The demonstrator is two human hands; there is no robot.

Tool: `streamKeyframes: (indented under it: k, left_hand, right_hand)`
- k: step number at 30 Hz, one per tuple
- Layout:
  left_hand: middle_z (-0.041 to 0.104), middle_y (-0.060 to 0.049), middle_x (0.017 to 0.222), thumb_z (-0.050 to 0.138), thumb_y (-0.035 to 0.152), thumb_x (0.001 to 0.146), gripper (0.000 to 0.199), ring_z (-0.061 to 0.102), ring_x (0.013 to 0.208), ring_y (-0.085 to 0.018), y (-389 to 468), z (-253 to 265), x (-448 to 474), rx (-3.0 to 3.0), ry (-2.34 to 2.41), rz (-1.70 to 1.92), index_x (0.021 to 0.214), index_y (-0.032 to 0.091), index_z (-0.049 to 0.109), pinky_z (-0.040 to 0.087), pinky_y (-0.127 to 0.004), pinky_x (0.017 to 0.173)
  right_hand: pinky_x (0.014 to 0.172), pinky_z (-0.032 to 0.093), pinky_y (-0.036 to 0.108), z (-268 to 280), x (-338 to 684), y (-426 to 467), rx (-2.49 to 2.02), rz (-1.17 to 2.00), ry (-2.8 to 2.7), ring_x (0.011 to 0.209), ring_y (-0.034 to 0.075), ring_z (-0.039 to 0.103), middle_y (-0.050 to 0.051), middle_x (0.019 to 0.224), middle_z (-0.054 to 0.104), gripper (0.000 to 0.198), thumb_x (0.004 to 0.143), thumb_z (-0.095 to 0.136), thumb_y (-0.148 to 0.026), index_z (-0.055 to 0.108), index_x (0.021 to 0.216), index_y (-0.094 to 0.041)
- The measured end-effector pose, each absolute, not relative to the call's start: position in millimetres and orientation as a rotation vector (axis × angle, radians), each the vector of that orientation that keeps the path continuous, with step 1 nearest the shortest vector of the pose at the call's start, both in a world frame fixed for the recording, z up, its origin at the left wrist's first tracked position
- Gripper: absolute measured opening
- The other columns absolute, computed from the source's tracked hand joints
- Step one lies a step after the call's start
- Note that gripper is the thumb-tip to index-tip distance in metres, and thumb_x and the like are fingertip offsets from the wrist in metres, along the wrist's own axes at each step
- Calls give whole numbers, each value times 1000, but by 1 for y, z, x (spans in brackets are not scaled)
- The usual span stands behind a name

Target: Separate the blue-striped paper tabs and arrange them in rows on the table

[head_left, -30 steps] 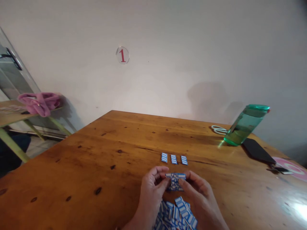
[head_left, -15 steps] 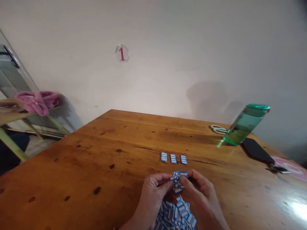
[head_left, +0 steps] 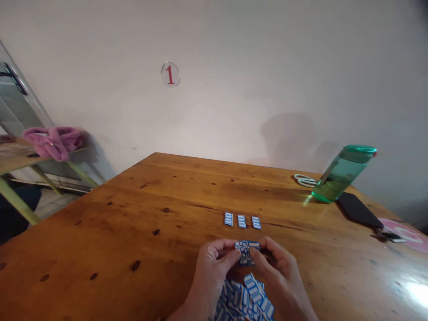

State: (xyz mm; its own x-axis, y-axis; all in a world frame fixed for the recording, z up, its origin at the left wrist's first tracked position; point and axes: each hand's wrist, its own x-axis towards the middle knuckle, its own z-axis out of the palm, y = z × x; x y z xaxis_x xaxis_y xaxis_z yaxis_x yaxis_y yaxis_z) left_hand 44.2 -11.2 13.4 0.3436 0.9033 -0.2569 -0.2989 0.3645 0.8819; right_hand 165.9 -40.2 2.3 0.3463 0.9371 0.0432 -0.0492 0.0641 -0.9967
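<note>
Between them, my left hand [head_left: 214, 267] and my right hand [head_left: 279, 269] pinch a small stack of blue-and-white label cards [head_left: 246, 253] just above the table. My left thumb and fingers grip its left side; my right ones grip the right side. Below my hands lies a loose pile of similar label cards [head_left: 244, 301], partly hidden by my wrists. Farther off, three small sets of label cards sit in a row: a left set [head_left: 228, 219], a middle set [head_left: 241, 221] and a right set [head_left: 256, 223].
A green water bottle [head_left: 343, 174] stands at the back right, near a white coiled cable [head_left: 305, 180] and a black phone-like slab [head_left: 359, 209]. A pink round mat [head_left: 413, 236] lies at the right edge. A pink cloth [head_left: 55, 140] rests on another table at left.
The cards in my hands have been drawn together into a more even stack, and my left fingers have moved slightly along its left side. The pile and the row look the same.
</note>
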Motion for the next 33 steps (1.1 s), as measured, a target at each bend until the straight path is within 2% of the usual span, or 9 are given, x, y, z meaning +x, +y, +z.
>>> streamKeyframes:
  k: [7, 12, 17, 33]
  left_hand:
    - [68, -6, 66, 72, 36, 55, 29, 58, 52, -15, -10, 10, 44, 890, 900, 933, 73, 13, 71, 44, -23, 47]
    - [67, -5, 61, 71, 31, 57, 23, 58, 59, -16, -9, 8, 43, 932, 906, 977, 71, 13, 72, 44, -24, 57]
    - [69, -5, 66, 69, 29, 59, 20, 58, 61, -16, -8, 8, 43, 954, 892, 1001, 73, 14, 72, 43, -24, 60]
    - [67, -4, 60, 68, 27, 58, 17, 56, 58, -15, -7, 12, 44, 1050, 929, 1017, 67, 14, 72, 42, -24, 60]
  right_hand:
    - [42, 31, 19, 5, 167, -40, -1312, 955, -1019, 47, 9, 40, -4, 53, 49, 25, 68, 62, -38, 53, 60, -16]
    - [41, 27, 18, 6, 166, -40, -1326, 945, -1054, 46, 8, 34, -5, 51, 44, 26, 69, 60, -39, 50, 59, -17]
    - [39, 23, 18, 7, 166, -41, -1368, 929, -1071, 45, 7, 31, -6, 51, 41, 25, 68, 59, -39, 49, 59, -17]
    - [37, 23, 18, 7, 165, -40, -1367, 893, -1083, 43, 7, 32, -5, 50, 44, 25, 69, 60, -39, 52, 59, -18]
